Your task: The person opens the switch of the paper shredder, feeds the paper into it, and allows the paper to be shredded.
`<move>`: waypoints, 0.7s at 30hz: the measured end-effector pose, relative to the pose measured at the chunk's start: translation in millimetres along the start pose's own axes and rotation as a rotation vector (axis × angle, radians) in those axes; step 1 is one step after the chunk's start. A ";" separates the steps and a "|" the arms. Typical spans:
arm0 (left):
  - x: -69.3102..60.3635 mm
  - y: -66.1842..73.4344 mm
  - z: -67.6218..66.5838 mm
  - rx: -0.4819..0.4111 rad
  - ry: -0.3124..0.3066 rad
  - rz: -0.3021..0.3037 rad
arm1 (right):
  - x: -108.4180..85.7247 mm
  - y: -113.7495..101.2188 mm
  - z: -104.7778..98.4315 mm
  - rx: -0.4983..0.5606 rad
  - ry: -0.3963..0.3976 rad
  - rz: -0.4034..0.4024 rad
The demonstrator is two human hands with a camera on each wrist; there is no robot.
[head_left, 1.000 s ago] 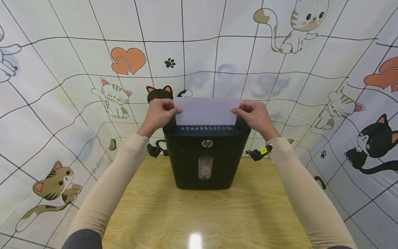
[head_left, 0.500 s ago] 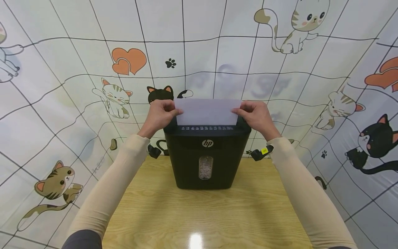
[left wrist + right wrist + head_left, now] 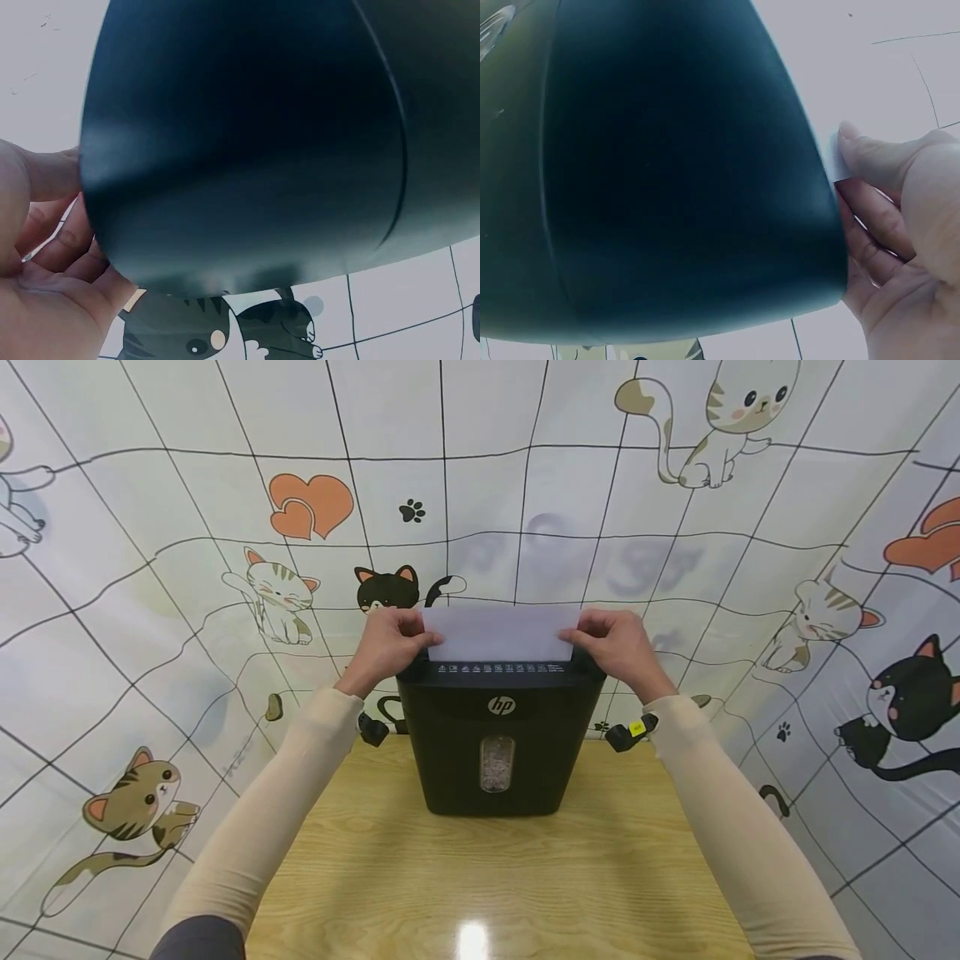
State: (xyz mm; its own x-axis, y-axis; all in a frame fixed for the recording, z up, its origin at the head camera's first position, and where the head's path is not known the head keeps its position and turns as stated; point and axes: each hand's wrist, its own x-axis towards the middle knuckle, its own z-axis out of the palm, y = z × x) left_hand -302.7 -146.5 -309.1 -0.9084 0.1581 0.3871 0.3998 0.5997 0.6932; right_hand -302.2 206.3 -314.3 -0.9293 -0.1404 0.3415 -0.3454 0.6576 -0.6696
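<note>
A black HP paper shredder (image 3: 457, 743) stands upright on the wooden table, shredded bits showing through its small front window (image 3: 496, 764). From its top slot rises a white sheet of paper (image 3: 501, 635), its lower part hidden inside. My left hand (image 3: 386, 647) pinches the sheet's left edge between thumb and fingers, and my right hand (image 3: 618, 647) pinches the right edge. In the right wrist view a corner of the paper (image 3: 838, 161) shows at the thumb. The shredder's side (image 3: 240, 150) fills most of the left wrist view, covering that hand's fingertips.
A light wooden table (image 3: 480, 877) spreads in front of the shredder. White cloth (image 3: 495, 485) with a grid and cartoon cats hangs close behind and on both sides. Small black wrist cameras sit on both wrists, the right one (image 3: 630, 732) bearing a yellow label.
The sheet has sunk a little further into the slot, so less of it shows. Both hands have moved slightly down with it, still pinching its edges.
</note>
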 end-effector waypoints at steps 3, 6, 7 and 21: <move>-0.3 -2.6 0.8 0.026 -0.016 0.005 | -1.6 2.3 1.3 -0.006 -0.020 0.005; 0.3 -5.1 0.8 0.043 -0.030 0.022 | -2.6 4.0 2.3 -0.023 -0.043 -0.001; 0.4 -5.2 0.6 0.043 -0.035 0.026 | -2.9 4.4 2.5 -0.029 -0.050 -0.005; -2.1 -3.3 -3.7 -0.014 -0.078 0.009 | -3.3 3.4 -3.8 -0.017 -0.105 -0.050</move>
